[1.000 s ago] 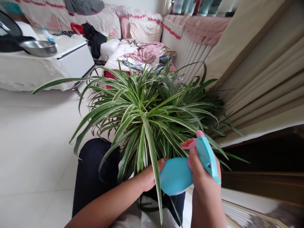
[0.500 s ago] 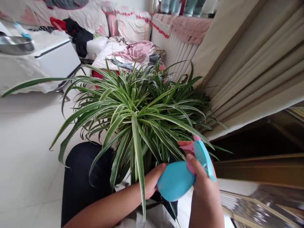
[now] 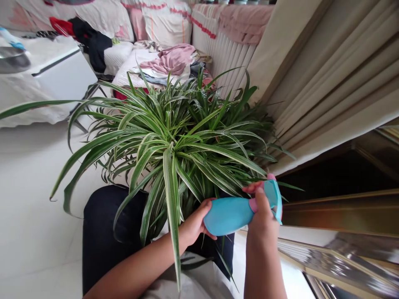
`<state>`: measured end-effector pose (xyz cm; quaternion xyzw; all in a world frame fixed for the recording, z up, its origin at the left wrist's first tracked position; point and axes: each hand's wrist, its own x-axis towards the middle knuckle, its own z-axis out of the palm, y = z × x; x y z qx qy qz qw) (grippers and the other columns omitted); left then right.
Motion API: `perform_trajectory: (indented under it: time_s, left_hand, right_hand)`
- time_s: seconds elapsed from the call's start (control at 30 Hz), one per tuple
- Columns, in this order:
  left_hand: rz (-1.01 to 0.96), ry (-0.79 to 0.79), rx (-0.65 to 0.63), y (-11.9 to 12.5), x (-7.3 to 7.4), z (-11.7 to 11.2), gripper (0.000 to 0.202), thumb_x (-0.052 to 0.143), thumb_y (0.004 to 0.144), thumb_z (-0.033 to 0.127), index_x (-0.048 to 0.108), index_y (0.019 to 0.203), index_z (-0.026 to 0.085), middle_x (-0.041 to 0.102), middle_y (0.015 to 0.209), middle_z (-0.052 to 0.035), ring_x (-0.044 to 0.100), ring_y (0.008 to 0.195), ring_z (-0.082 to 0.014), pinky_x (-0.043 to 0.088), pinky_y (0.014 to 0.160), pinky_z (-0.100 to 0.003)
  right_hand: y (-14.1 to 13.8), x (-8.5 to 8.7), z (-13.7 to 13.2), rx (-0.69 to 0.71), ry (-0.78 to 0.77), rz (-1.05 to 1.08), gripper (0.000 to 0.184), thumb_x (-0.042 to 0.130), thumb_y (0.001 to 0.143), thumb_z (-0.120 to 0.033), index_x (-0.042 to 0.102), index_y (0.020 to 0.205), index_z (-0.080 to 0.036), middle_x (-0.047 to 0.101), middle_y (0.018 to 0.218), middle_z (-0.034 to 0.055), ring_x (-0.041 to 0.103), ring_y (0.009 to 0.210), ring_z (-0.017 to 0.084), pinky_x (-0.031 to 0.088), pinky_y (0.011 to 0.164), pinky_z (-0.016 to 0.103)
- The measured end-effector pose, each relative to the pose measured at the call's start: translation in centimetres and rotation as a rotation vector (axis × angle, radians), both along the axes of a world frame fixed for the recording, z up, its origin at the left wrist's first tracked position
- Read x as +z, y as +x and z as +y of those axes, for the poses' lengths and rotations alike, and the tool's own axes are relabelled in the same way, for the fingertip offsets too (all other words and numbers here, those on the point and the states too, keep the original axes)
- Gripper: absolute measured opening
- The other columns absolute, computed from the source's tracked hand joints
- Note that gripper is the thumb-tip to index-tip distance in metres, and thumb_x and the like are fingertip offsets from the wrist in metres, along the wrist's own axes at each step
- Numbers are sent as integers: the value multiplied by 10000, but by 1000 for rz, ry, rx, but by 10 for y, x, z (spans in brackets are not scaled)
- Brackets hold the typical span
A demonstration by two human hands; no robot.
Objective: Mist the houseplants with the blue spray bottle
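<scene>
A variegated spider plant (image 3: 174, 141) with long green-and-white leaves fills the middle of the view, and its pot is hidden under the foliage. My left hand (image 3: 196, 224) cups the rounded end of a turquoise spray bottle (image 3: 229, 216), close beside a drooping leaf. My right hand (image 3: 263, 211) wraps around the bottle's neck, below its pink trigger (image 3: 253, 204) and turquoise head (image 3: 272, 197). The bottle lies almost level, just in front of the lower leaves.
Dark trousered knees (image 3: 109, 232) lie below the plant. Beige curtains (image 3: 327, 83) hang to the right, above a dark gap and a brass-edged surface (image 3: 336, 245). Behind are a white tiled floor (image 3: 31, 166), a cloth-covered bed or sofa (image 3: 168, 62) with heaped clothes, and a metal bowl (image 3: 9, 60).
The spray bottle has tipped from slanting upward to nearly level. The whole scene has slid left and upward in view. Both hands still hold the bottle.
</scene>
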<state>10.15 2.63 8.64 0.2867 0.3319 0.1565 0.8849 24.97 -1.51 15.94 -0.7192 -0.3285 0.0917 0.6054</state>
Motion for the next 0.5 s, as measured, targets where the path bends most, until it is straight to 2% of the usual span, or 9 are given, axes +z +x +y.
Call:
perform_trajectory:
  time_s: [0.1,0.23,0.3,0.37,0.43,0.5]
  left_hand:
    - [-3,-38,-33,1,-5,-4,665,539,770,649,448,1280,232,576,1157,-108,664,798,-231,552,423,-283]
    - [-44,-122,-55,7,-9,-10,661,568,743,657,458,1254,251,578,1146,-98,669,779,-236,559,415,-310]
    - [-35,-114,-54,10,-9,-10,655,574,743,652,467,1254,257,580,1147,-92,669,779,-234,564,424,-317]
    - [-3,-90,-69,12,-5,-7,660,576,743,647,473,1265,256,584,1138,-90,671,776,-240,560,420,-318]
    - [45,-65,-86,14,-1,-2,681,567,744,648,478,1278,236,595,1099,-93,671,739,-235,531,383,-297]
    - [96,-25,-94,15,4,5,686,550,750,644,494,1275,208,611,1038,-88,662,671,-210,479,333,-256]
  right_hand:
    - [2,0,0,-2,-5,70,519,480,852,-403,484,1322,-184,705,935,83,672,961,315,504,830,495]
    - [5,9,-5,-2,-8,105,513,500,844,-380,502,1318,-183,703,1072,99,633,1085,326,476,898,519]
    - [6,13,-9,-37,-7,49,382,495,848,-372,624,1158,-188,711,1038,90,556,1200,331,433,962,529]
    - [3,16,-13,-100,-27,-18,265,494,852,-367,689,922,-201,717,949,89,500,1251,334,393,1005,525]
    - [-4,16,-16,-175,-50,-8,247,498,860,-378,676,839,-208,703,887,94,550,1171,337,415,971,511]
    - [-14,13,-16,-261,-24,71,285,496,874,-408,645,1008,-206,679,889,97,617,1023,323,472,868,487]
